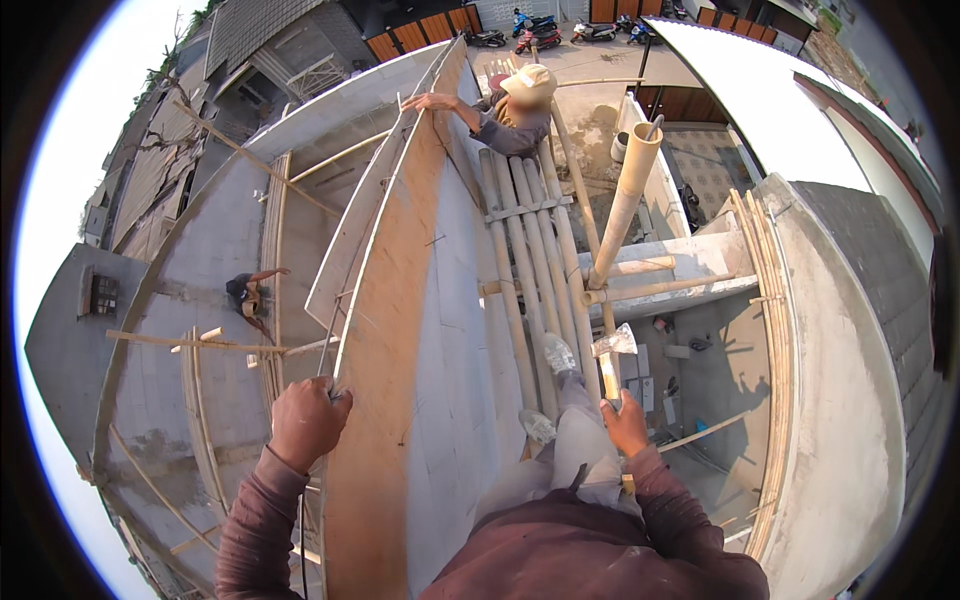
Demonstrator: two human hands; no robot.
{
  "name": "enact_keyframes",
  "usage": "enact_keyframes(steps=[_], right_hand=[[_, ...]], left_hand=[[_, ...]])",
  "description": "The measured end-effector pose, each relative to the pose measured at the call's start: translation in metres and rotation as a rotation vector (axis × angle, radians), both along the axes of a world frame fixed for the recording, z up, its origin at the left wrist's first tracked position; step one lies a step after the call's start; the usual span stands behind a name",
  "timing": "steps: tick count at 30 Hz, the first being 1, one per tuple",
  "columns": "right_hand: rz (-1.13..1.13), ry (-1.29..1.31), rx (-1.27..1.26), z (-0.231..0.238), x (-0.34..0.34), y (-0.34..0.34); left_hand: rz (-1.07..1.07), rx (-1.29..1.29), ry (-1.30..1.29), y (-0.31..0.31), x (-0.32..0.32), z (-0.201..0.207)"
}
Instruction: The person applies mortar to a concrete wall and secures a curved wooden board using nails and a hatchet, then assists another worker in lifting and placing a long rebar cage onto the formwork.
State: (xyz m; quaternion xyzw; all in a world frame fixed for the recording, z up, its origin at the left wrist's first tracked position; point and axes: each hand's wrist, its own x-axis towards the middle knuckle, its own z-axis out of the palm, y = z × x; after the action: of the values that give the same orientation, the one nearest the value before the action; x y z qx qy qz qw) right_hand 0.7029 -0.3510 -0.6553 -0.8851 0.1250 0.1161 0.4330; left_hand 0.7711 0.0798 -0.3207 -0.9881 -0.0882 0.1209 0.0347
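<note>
My right hand (625, 424) is wrapped round the yellowish handle of a hatchet (614, 343). Its pale, spattered head points away from me. On the other side, my left hand (311, 424) is closed in a fist at the edge of a long brown formwork board (375, 400). A thin dark rod runs up to this fist and one shows below it; what the fingers grip is hidden. Beneath my shoes (560, 354) lie several bamboo poles (540, 260) forming a narrow walkway. A co-worker (518, 112) in a light cap stands at its far end, one hand on the board's top.
A thick upright bamboo pole (630, 195) rises ahead on the right, by horizontal bamboo poles (665, 289). Below are drops on both sides; another person (246, 296) is lower left. A curved concrete wall (840, 350) bounds the right, with parked motorbikes (538, 38) far off.
</note>
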Motion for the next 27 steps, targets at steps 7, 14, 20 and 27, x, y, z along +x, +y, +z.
enact_keyframes(steps=[7,14,20,27], right_hand=[[0.125,-0.063,0.050,0.028,0.093,0.023],[0.262,-0.062,0.039,0.038,0.208,0.041],[0.498,-0.251,-0.091,0.005,0.266,0.024],[0.360,0.374,0.007,0.073,0.307,0.026]], left_hand=[[0.146,-0.029,0.155,-0.008,0.011,0.009],[0.289,-0.127,0.090,-0.003,0.034,0.019],[0.445,-0.173,-0.226,0.018,0.081,0.015],[0.461,-0.242,-0.228,0.044,0.103,-0.029]])
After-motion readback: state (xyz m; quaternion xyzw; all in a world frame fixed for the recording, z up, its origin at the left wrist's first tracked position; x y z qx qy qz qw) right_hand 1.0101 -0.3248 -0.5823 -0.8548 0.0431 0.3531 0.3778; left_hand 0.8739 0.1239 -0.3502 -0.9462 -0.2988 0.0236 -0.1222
